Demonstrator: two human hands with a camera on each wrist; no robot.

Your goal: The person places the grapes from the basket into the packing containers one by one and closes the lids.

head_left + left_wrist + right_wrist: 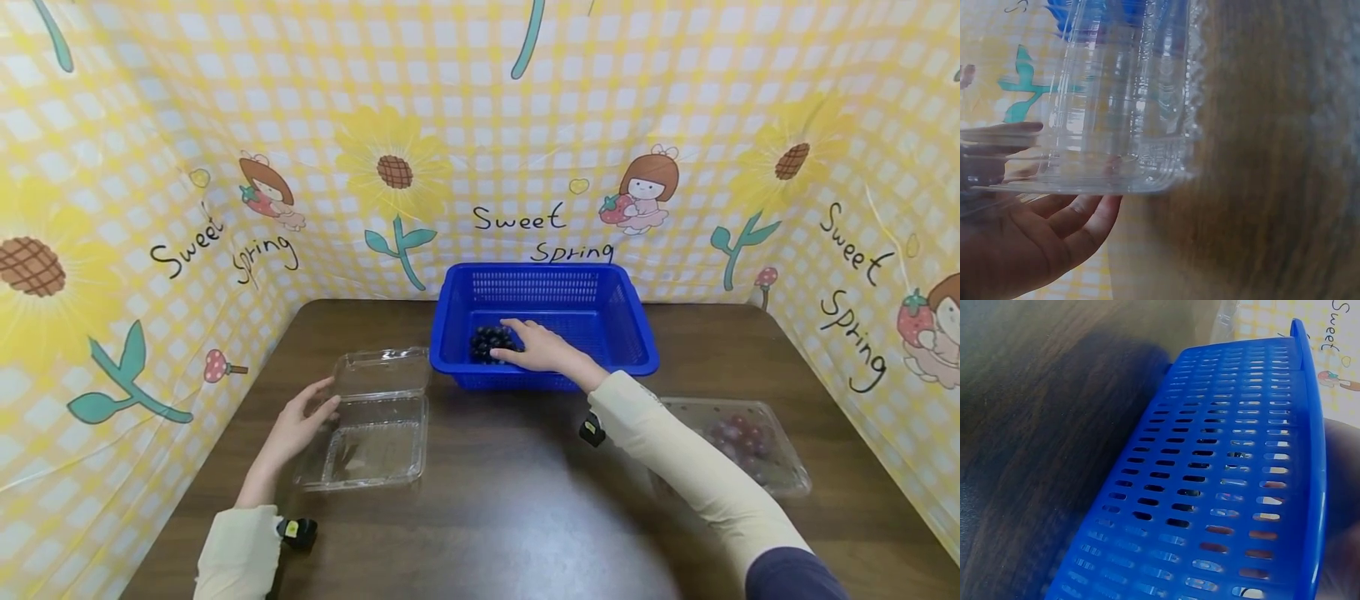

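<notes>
In the head view my right hand [542, 346] reaches over the front rim of a blue plastic basket [645, 342]. Its thumb and fingers are spread at the right side of a bunch of dark grapes [489, 343] lying inside. The right wrist view shows the basket's slotted wall [1197, 456], which hides most of that hand. My left hand [296, 425] touches the left edge of a clear plastic clamshell box [378, 442], its lid [382, 372] folded back toward the basket. Close up, the left fingers [1079, 219] lie along the plastic, loosely bent.
A second clear plastic box [787, 458] holding reddish grapes [742, 440] stands on the right of the brown table [487, 500], partly behind my right forearm. Yellow checked cloth [510, 125] surrounds the table at the back and both sides.
</notes>
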